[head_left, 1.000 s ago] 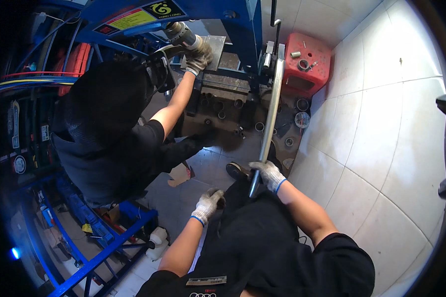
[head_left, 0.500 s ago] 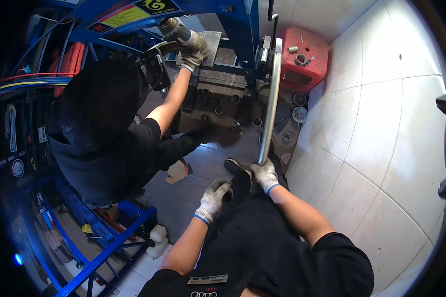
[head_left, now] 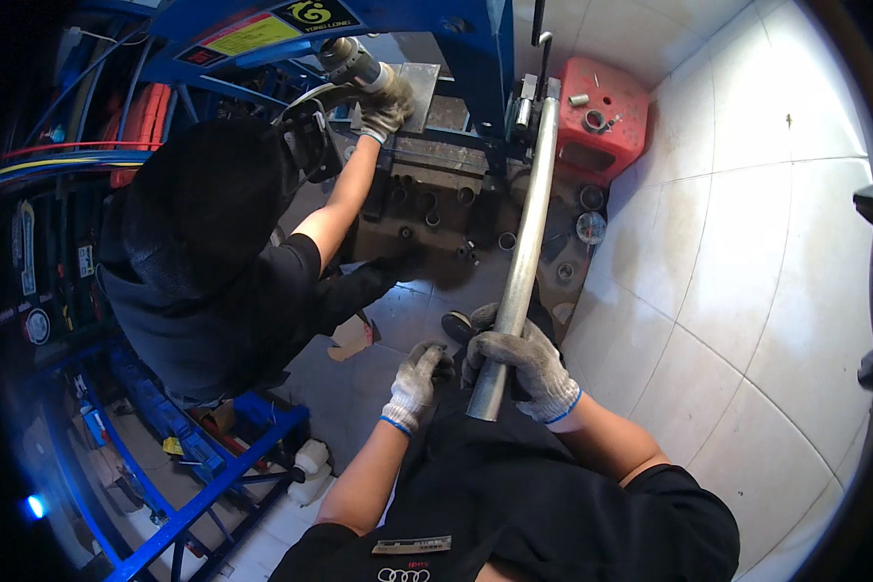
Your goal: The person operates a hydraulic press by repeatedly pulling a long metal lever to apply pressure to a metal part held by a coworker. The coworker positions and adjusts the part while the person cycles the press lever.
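Note:
My right hand (head_left: 529,361), in a white knit glove with a dark grey palm, is closed around a long metal pipe (head_left: 532,213) near its lower end. That end sticks out a little past my fingers, toward my body. The pipe's far end meets a small pump mechanism (head_left: 525,97) on a blue press frame (head_left: 475,68). My left hand (head_left: 417,386), gloved alike, hangs by my left side with its fingers curled together and nothing visible in them. At the press, a co-worker's gloved hand (head_left: 388,105) rests against a metal plate (head_left: 419,95) beside a metal cylinder (head_left: 351,64).
The co-worker (head_left: 213,262), in black with a dark hood, crouches at left. A red stool (head_left: 601,82) bearing small metal parts stands right of the press. Several metal rings and sleeves (head_left: 466,194) lie below it. A blue metal rack (head_left: 204,500) stands lower left; a tiled wall (head_left: 718,291) rises at right.
The pipe's lower end has swung up toward me, and my right hand has come with it, still gripping. My left hand has moved little. The co-worker's hand stays at the plate.

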The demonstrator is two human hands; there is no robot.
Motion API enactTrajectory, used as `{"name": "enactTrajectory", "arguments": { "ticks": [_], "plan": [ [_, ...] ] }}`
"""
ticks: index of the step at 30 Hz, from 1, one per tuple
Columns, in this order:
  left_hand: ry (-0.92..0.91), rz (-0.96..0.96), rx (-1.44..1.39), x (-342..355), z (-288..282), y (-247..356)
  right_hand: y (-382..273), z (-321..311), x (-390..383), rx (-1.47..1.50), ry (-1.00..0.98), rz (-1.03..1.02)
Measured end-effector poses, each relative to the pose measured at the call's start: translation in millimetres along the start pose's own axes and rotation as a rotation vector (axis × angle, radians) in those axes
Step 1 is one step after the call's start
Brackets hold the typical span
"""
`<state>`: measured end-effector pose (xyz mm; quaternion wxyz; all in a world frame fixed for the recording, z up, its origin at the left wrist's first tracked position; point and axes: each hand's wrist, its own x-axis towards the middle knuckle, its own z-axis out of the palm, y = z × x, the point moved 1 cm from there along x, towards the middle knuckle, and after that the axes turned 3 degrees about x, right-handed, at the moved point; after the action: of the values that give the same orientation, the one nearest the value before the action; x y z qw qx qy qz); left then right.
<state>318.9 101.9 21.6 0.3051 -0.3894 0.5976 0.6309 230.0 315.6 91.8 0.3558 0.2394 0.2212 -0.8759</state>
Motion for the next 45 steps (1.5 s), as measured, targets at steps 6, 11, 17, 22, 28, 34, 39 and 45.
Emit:
{"name": "enactTrajectory", "arguments": {
  "ticks": [6,11,17,22,28,34,39,45],
  "plan": [
    [-0.157,0.211,0.18,-32,31,50,40,-44,36,-0.492,0.398,0.044],
    [-0.112,-0.07,0.898,-14,67,15,75,-97,59,-0.721,0.477,0.006],
    [-0.354,0.206,1.271,166,94,-154,71,-173,98,-1.147,0.702,0.242],
    [-0.495,0.189,1.022,144,86,-113,54,-158,95,-1.058,0.549,0.353],
    [-0.529,-0.343,-0.07,-65,59,127,-14,-9,17,-0.814,0.058,-0.027],
    [-0.613,-0.317,0.194,-63,78,158,-21,-4,8,-0.389,-0.021,0.036],
    [-0.157,-0.098,1.021,56,100,-14,64,-126,67,-0.894,0.53,0.225],
    [-0.279,0.386,0.977,146,116,-111,67,-212,97,-0.948,0.543,0.376]
  ]
}}
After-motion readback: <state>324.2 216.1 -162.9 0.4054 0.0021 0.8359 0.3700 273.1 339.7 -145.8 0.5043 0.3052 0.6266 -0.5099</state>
